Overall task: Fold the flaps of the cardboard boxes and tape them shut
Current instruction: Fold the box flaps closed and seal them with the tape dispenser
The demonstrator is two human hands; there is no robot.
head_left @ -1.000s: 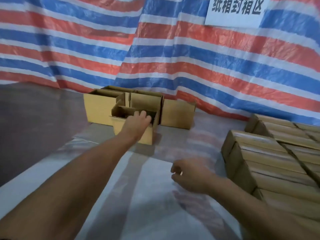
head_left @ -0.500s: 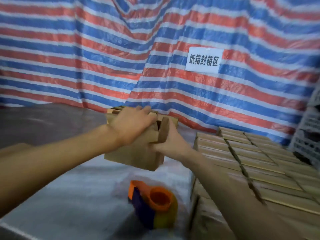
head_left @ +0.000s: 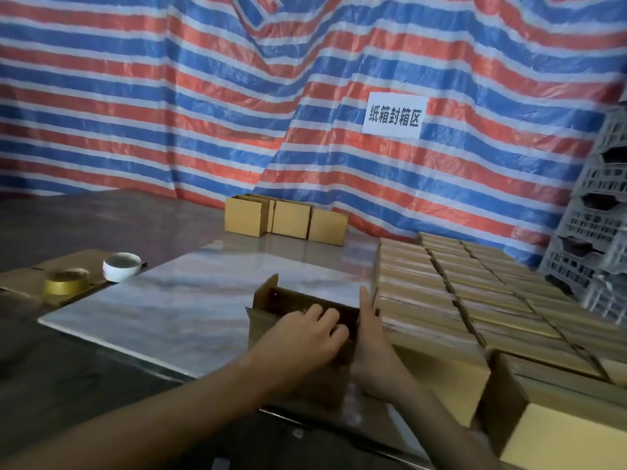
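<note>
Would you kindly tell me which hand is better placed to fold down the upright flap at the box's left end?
Probably the left. The left hand rests over the open box, close to the upright flap, while the right hand lies flat against the box's right side, farther from it.

Small brown cardboard box [head_left: 263,325] stands upright, top open (flaps up).

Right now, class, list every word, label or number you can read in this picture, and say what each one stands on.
"纸箱封箱区": black characters on the white paper sign fixed to the striped tarp.
No print is visible on the open cardboard box, the far cardboard boxes or the gold tape roll.
</note>
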